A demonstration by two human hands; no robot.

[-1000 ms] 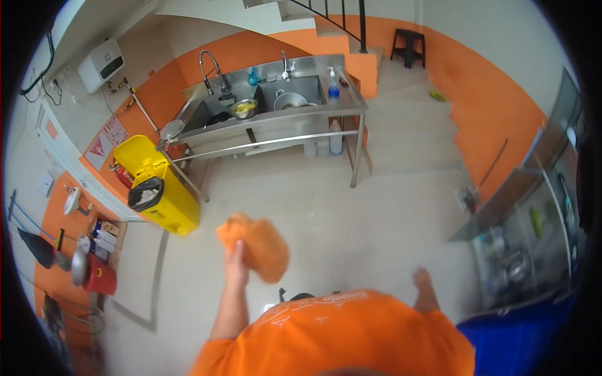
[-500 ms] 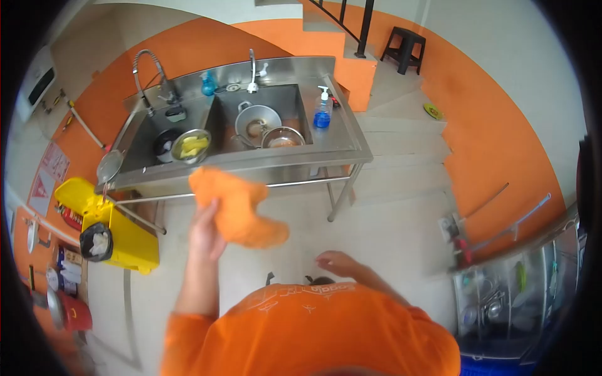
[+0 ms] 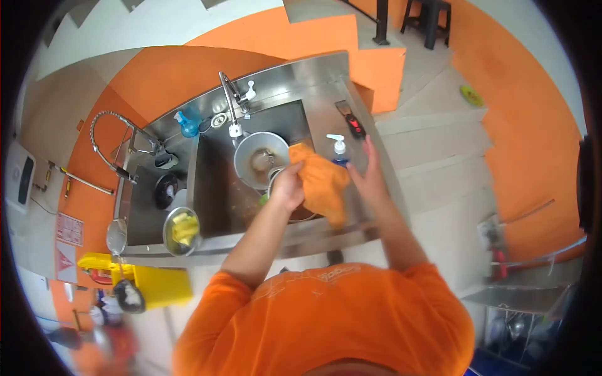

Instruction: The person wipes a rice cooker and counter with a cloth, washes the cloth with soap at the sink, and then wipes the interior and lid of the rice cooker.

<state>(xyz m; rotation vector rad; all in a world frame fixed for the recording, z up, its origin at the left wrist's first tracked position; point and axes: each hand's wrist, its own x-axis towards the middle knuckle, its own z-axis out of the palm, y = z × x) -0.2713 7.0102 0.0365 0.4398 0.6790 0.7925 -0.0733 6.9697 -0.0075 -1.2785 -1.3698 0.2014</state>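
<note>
My left hand (image 3: 289, 187) grips an orange cloth (image 3: 323, 183), which hangs over the front right part of the steel sink. My right hand (image 3: 371, 175) is spread apart just right of the cloth, with nothing in it. Between my hands, partly behind the cloth, stands a pump bottle (image 3: 339, 150) with blue liquid. Left of the cloth, a grey pan (image 3: 253, 161) lies in the right basin; another metal bowl beside it is mostly hidden by my left hand and the cloth.
A bowl of yellow pieces (image 3: 184, 230) sits at the sink's front edge. A black-and-red tool (image 3: 351, 120) lies on the right counter. A yellow bin (image 3: 164, 287) stands at the lower left. Steps (image 3: 433, 144) rise on the right, with a dark stool (image 3: 427, 22) above.
The sink is now much closer. My left hand has brought the orange cloth over the sink's front, and my right hand has risen from near my body to beside the pump bottle.
</note>
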